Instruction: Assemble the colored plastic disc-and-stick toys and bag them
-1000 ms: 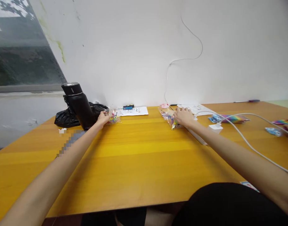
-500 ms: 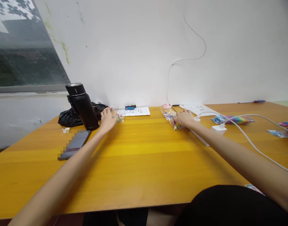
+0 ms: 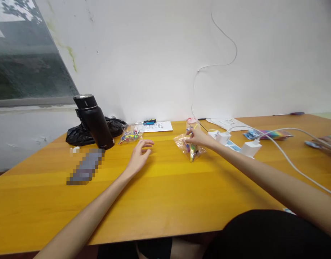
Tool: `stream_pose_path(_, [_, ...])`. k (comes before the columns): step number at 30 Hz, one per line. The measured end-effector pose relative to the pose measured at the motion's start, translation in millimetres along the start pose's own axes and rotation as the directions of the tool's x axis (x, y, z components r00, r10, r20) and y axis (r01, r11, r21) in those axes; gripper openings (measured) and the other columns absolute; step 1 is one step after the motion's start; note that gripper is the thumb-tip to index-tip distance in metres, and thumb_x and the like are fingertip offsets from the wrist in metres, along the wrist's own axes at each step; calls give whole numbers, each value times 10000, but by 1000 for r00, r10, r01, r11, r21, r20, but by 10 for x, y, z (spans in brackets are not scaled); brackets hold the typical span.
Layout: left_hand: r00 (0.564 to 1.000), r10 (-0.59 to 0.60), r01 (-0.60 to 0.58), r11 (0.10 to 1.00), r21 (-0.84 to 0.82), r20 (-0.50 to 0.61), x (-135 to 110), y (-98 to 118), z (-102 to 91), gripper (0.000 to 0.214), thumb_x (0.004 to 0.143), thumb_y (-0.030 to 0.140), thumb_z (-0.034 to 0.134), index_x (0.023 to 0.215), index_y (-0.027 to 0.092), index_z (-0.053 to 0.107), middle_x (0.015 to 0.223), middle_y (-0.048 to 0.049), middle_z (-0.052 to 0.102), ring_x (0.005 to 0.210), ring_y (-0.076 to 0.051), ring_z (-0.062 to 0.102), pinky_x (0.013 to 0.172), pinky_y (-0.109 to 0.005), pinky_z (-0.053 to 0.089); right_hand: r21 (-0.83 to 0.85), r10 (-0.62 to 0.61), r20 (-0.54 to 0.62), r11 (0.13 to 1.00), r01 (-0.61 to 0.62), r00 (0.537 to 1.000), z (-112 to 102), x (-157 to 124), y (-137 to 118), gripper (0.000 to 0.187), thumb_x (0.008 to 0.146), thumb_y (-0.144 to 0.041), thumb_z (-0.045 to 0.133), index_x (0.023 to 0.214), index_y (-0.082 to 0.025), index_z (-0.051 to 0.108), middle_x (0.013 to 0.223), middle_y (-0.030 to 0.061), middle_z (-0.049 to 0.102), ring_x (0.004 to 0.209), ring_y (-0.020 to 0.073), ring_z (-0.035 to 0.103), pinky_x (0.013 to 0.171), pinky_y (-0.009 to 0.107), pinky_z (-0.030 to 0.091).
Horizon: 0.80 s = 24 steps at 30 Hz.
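Observation:
My right hand [image 3: 198, 137] has its fingers closed on the top of a clear plastic bag [image 3: 191, 153] of small colourful pieces, which hangs at or just over the tabletop. What the pieces are is too small to tell. Nothing is in my left hand [image 3: 140, 154], which hovers over the wooden table [image 3: 154, 194] with its fingers apart. Behind and left of it, a second clear bag [image 3: 130, 135] of colourful pieces lies near a white printed sheet [image 3: 162, 126]. A blue and black handle [image 3: 149, 122] rests at that sheet.
On the left stand a black bottle [image 3: 93, 122], a black plastic bag [image 3: 76, 135] and a blurred-out flat device [image 3: 86, 167]. White chargers [image 3: 250, 148] sit on a power strip [image 3: 233, 146], their cables [image 3: 282, 154] crossing the right side. Rainbow-coloured packets [image 3: 276, 135] lie beyond.
My left hand has left the bag by the bottle and moved right and nearer, empty. The right hand has drawn its bag left, away from the power strip.

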<state>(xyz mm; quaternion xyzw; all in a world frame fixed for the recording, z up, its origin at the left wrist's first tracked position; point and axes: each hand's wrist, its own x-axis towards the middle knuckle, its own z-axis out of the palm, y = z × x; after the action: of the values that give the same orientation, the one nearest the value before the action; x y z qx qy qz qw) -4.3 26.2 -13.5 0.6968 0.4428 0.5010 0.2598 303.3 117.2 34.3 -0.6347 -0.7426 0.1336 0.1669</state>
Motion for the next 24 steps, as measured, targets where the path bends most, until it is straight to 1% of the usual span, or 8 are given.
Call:
stream_pose_path(3, [992,-83,98,983,-158,96,-30,-14,80,262,885,245,585,1144,227,618,1343,-90,597,1238,-238,597,1069,-413,470,340,30,31,940,-39,999,117,-62,-193,360,786,-195,736,1122,-143,618,919,62,689,730,167,658,640,264,514])
stream_pose_path(6, [969,-103,165,946,-280,224,-71,48,139,448,892,335,654,1328,300,559,1524,-58,487,1431,-272,439,1184,-443,365,660,43,51,748,-66,998,230,-157,-441,294,809,-138,707,1080,-160,597,860,29,651,664,133,645,598,251,552])
stream_pose_path(10, [945,-52,180,907,-381,323,-103,152,194,610,859,339,726,1427,354,503,1594,-56,411,1429,-303,448,1172,-475,385,844,116,25,530,-84,993,340,-259,-759,309,815,-117,714,1069,-169,546,851,33,655,759,146,682,650,240,591])
stream_pose_path(14, [971,-33,134,895,-426,235,-75,154,181,524,834,293,748,1337,294,600,1503,-92,524,1386,-300,502,1167,-483,391,917,143,41,387,-94,989,398,-348,-937,473,824,-293,781,1181,-177,494,1087,98,684,924,161,707,826,265,606])
stream_pose_path(17, [980,-96,166,875,-456,173,-32,100,117,586,828,302,757,1378,304,557,1514,-99,516,1369,-298,524,1140,-488,421,912,-1,174,378,-160,985,451,-408,-943,546,804,-309,810,1243,-181,512,1135,108,710,948,169,721,879,291,594])
stream_pose_path(20, [975,-178,219,863,-455,133,-3,15,73,687,824,318,766,1447,328,476,1519,-113,506,1335,-290,557,1140,-494,414,901,-152,281,381,-206,948,531,-388,-927,360,812,-261,799,1116,-160,634,1100,111,750,905,171,735,836,279,596])
stream_pose_path(22, [963,-263,260,856,-447,56,4,-59,77,698,834,330,752,1458,334,440,1529,-122,481,1301,-277,582,1141,-492,409,899,-111,273,384,-212,956,586,-286,-962,246,830,-242,779,1030,-148,673,1048,108,767,846,154,736,786,246,595])
stream_pose_path(24, [936,-343,273,855,-440,-85,4,-136,95,606,856,331,714,1405,314,457,1546,-121,436,1273,-260,596,1124,-473,429,881,-25,244,424,-211,969,636,-109,-1055,177,843,-208,757,989,-142,682,958,94,776,749,134,724,717,223,591])
